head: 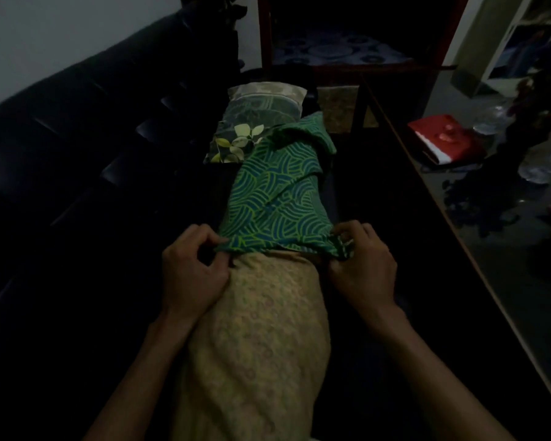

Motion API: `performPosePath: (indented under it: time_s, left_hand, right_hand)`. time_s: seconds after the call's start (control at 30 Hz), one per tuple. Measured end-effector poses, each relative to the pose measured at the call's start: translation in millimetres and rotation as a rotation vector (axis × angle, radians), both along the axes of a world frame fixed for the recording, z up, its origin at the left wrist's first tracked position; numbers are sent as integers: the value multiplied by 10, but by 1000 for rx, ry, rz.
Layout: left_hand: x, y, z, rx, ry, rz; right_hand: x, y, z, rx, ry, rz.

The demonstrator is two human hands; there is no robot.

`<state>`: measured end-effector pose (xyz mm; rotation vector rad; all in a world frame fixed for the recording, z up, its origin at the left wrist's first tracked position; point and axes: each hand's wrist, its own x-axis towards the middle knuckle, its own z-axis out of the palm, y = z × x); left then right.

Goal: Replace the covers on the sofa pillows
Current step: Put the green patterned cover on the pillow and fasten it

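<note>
Fingers (215, 241) of left hand (193, 265) curling onto the near left edge of the green cover (274, 198), thumb and fingertips pinching the hem. Fingers of right hand (361, 265) bunching and gripping the near right corner of the same hem. Cover sitting just past both sets of fingers, pulled over the far end of the tan pillow (258, 338); pillow's near part lying bare between the forearms, running toward the camera. Far flap of cover lying loose and folded over. Resting all on the dark sofa (77, 138). Lying beyond the cover, touching it: leaf-print pillow (236, 141), with a pale patterned pillow (268, 93) behind that. Showing no readable writing or labels; too dim. Sitting on the glass worktop (497, 249) to the right: red book (442, 138), glass dishes (541, 167), contents impossible to tell.
</note>
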<state>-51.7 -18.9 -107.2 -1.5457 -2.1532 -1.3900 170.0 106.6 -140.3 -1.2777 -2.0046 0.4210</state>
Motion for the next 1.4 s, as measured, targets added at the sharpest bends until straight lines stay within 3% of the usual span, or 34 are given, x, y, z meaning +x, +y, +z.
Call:
performPosePath:
  time_s: [0.13,0.23,0.37,0.5,0.63,0.77,0.9,1.1,1.23,1.3,1.4]
  left_hand:
    - [-166,221,76,95,2,106]
    - [-194,160,31,61,-59,78]
    - [-179,-136,4,-6,-78,-124]
    - [-163,-498,24,-72,-62,-190]
    - [-45,-719,-50,-170,-211,-174]
    - [34,-529,-27,-241,-290,-149]
    - [198,-53,5,-16,-284,36]
    - [221,405,421,296,-368,80]
    - [209,706,703,472,-495,16]
    - [157,829,589,409,-466,26]
    - [88,914,191,176,-416,47]
  right_hand:
    - [-152,-269,457,145,161,213]
    - [-224,-770,319,111,88,413]
    - [-257,-874,-45,-196,108,351]
    - [-260,-991,-116,-155,71,240]
    - [-191,-1130,-279,-211,68,185]
    - [-348,-1076,-176,-223,349,284]
    - [-752,-913,208,-354,621,215]
    - [-918,-571,803,-156,751,218]
    - [-959,-194,1224,105,597,297]
    - [-966,43,1168,133,433,274]
    - [-841,264,904,10,167,215]
